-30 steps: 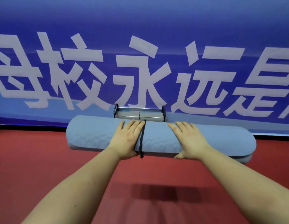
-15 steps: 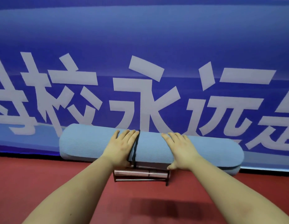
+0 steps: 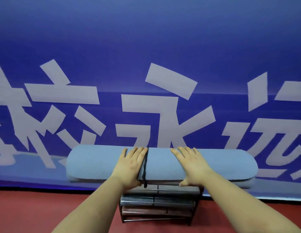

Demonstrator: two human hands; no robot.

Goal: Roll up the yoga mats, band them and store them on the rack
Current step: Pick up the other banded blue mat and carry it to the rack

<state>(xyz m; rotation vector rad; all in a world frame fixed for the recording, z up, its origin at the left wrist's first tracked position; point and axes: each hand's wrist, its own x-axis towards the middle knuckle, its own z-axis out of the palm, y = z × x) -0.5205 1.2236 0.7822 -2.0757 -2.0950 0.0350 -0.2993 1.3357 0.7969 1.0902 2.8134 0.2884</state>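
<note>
A rolled light-blue yoga mat [image 3: 99, 163] lies crosswise at the top of a small dark metal rack [image 3: 156, 206] with several tiers. A black band [image 3: 145, 165] circles the roll near its middle, its loose end hanging at the front. My left hand [image 3: 131, 165] holds the roll just left of the band, fingers over the top and thumb underneath. My right hand [image 3: 191, 165] holds it the same way a little right of the middle. Both ends of the roll stick out well past the rack. Whether the roll rests fully on the rack is hidden.
A big blue banner [image 3: 146, 47] with white characters hangs straight behind the rack and reaches almost to the floor. The red floor [image 3: 37, 211] spreads to the left and right of the rack.
The roll has moved from in front of the rack, up and over it, to its top tier. Both hands have kept the same hold, and the view has come closer.
</note>
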